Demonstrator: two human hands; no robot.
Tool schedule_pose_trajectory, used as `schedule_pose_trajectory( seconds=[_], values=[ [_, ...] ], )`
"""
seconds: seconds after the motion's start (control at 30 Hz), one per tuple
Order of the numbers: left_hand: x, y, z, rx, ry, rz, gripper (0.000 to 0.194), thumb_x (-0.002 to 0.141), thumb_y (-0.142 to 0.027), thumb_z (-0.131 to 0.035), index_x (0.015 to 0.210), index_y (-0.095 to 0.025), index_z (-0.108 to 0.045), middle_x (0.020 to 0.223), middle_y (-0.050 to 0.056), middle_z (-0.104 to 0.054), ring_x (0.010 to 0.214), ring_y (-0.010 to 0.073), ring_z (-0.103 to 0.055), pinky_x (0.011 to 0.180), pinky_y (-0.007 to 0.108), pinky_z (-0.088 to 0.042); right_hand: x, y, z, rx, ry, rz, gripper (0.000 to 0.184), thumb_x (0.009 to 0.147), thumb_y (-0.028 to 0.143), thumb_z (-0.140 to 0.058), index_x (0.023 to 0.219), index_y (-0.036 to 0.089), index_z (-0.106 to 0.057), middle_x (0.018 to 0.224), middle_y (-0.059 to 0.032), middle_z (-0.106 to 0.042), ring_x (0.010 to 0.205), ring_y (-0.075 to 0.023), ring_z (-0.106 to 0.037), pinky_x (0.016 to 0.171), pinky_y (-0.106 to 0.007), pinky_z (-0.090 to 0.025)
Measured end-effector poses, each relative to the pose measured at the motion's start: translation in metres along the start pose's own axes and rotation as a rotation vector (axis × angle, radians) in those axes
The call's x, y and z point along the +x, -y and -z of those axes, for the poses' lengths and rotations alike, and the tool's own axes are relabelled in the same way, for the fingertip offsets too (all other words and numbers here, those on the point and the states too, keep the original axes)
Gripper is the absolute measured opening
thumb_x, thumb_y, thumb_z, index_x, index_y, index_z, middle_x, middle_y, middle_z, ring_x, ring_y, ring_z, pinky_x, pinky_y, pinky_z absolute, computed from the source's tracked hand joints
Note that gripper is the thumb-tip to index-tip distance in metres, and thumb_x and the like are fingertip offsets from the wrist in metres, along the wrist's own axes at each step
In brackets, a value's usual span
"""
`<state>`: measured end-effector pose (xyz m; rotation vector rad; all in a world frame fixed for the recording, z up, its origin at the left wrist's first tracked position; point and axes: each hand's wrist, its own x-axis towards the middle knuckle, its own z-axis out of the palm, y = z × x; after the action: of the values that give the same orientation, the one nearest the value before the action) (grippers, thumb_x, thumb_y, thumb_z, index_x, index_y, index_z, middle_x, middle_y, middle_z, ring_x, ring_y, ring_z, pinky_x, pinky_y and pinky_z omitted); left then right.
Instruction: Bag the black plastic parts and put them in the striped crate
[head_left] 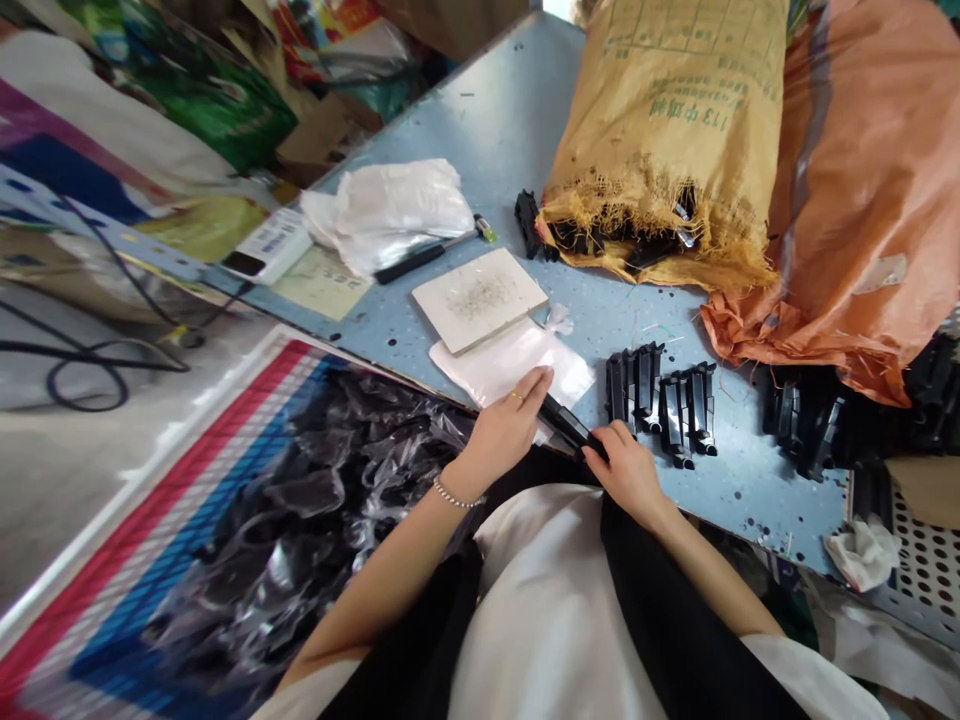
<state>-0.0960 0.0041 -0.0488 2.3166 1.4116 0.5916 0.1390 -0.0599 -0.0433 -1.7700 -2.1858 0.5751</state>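
Note:
A long, narrow black plastic part [568, 424] lies slantwise between my hands at the table's near edge. My left hand [506, 430] is closed around its upper left end, fingers pressed together over a stack of clear plastic bags [487, 365]. At the lower right end, my right hand [628, 476] grips the same part between thumb and fingers. Just right of the hands, several similar black parts [675, 410] lie side by side in two small groups. Behind the bags sits a pale flat block [480, 298] with scuffed marks on top.
A yellow woven sack [675, 130] spills black parts at the back, beside an orange sack [862, 200]. A white bundle of bags [401, 210], a black pen-like tool [410, 264] and a white power strip [274, 245] stand left. Below is a striped bag [195, 480] of bagged black pieces.

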Motion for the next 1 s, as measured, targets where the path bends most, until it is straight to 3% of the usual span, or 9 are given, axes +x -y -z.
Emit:
schedule_pose_trajectory(
  seconds=[0.13, 0.23, 0.33, 0.47, 0.57, 0.67, 0.73, 0.87, 1.0],
  values=[
    [-0.001, 0.015, 0.004, -0.056, -0.098, 0.151, 0.076, 0.084, -0.007, -0.043, 0.157, -0.021, -0.028, 0.154, 0.014, -0.042, 0.135, 0.0282, -0.052, 0.104, 0.04, -0.053, -0.009, -0.001, 0.018, 0.188, -0.096, -0.065, 0.023, 0.096, 0.036, -0.054, 0.103, 0.017, -0.065, 0.095, -0.008, -0.061, 0.076, -0.0192, -0.062, 0.066, -0.029, -0.047],
    [0.003, 0.021, 0.005, -0.122, -0.105, 0.152, 0.077, 0.083, -0.007, -0.045, 0.157, -0.023, -0.029, 0.153, 0.013, -0.042, 0.135, 0.0267, -0.051, 0.106, 0.041, -0.051, -0.013, 0.003, 0.031, 0.343, -0.071, -0.072, 0.02, 0.092, 0.036, -0.058, 0.099, 0.019, -0.065, 0.09, -0.0053, -0.058, 0.075, -0.0179, -0.059, 0.067, -0.029, -0.047],
    [0.003, 0.017, 0.002, -0.134, -0.077, 0.07, 0.08, 0.082, -0.004, -0.046, 0.157, -0.024, -0.028, 0.154, 0.012, -0.041, 0.137, 0.0252, -0.049, 0.109, 0.04, -0.05, -0.008, 0.003, 0.031, 0.618, 0.093, -0.178, 0.019, 0.086, 0.04, -0.064, 0.087, 0.021, -0.063, 0.078, -0.0005, -0.055, 0.064, -0.0142, -0.054, 0.059, -0.027, -0.043],
    [-0.003, 0.011, -0.001, -0.074, -0.042, -0.075, 0.081, 0.083, -0.003, -0.043, 0.159, -0.026, -0.023, 0.155, 0.01, -0.041, 0.139, 0.0244, -0.048, 0.111, 0.039, -0.048, 0.007, -0.008, 0.017, 1.208, 0.394, -0.483, 0.04, 0.072, 0.052, -0.075, 0.068, 0.021, -0.051, 0.055, 0.0071, -0.044, 0.043, -0.0073, -0.039, 0.041, -0.022, -0.027],
    [-0.01, 0.012, 0.001, -0.069, -0.067, -0.113, 0.081, 0.085, -0.005, -0.044, 0.16, -0.028, -0.02, 0.154, 0.01, -0.044, 0.139, 0.0245, -0.047, 0.114, 0.04, -0.045, 0.012, -0.012, 0.006, 1.471, 0.448, -0.61, 0.044, 0.061, 0.051, -0.084, 0.067, 0.018, -0.056, 0.054, 0.0078, -0.043, 0.042, -0.0033, -0.03, 0.038, -0.019, -0.02],
    [-0.014, 0.015, 0.002, -0.068, -0.103, -0.025, 0.074, 0.09, -0.01, -0.044, 0.159, -0.026, -0.023, 0.152, 0.012, -0.045, 0.133, 0.0248, -0.052, 0.11, 0.039, -0.048, 0.008, -0.009, 0.004, 1.544, 0.279, -0.667, 0.043, 0.059, 0.049, -0.087, 0.07, 0.018, -0.058, 0.057, 0.0076, -0.044, 0.043, -0.0027, -0.03, 0.038, -0.018, -0.02],
    [-0.015, 0.018, 0.0, -0.098, -0.102, 0.045, 0.071, 0.09, -0.011, -0.045, 0.157, -0.025, -0.026, 0.151, 0.014, -0.045, 0.118, 0.0226, -0.062, 0.1, 0.036, -0.054, 0.0, -0.008, 0.007, 1.485, 0.197, -0.621, 0.039, 0.064, 0.047, -0.085, 0.071, 0.019, -0.058, 0.058, 0.0075, -0.045, 0.043, -0.0035, -0.034, 0.038, -0.018, -0.024],
    [-0.011, 0.027, -0.009, -0.297, -0.083, 0.06, 0.077, 0.084, -0.006, -0.048, 0.156, -0.025, -0.029, 0.151, 0.017, -0.042, 0.071, 0.0088, -0.061, 0.071, 0.028, -0.059, -0.01, -0.012, 0.015, 1.381, 0.354, -0.47, 0.032, 0.069, 0.041, -0.083, 0.073, 0.018, -0.062, 0.058, 0.0063, -0.051, 0.043, -0.0046, -0.04, 0.04, -0.018, -0.029],
    [-0.008, 0.022, -0.012, -0.351, -0.079, 0.004, 0.079, 0.085, -0.008, -0.051, 0.157, -0.029, -0.025, 0.151, 0.018, -0.041, 0.069, 0.0075, -0.061, 0.069, 0.027, -0.059, -0.003, -0.015, 0.011, 1.583, 0.446, -0.586, 0.037, 0.065, 0.044, -0.084, 0.069, 0.017, -0.059, 0.05, 0.0082, -0.043, 0.04, -0.0027, -0.028, 0.036, -0.017, -0.018]
  ],
)
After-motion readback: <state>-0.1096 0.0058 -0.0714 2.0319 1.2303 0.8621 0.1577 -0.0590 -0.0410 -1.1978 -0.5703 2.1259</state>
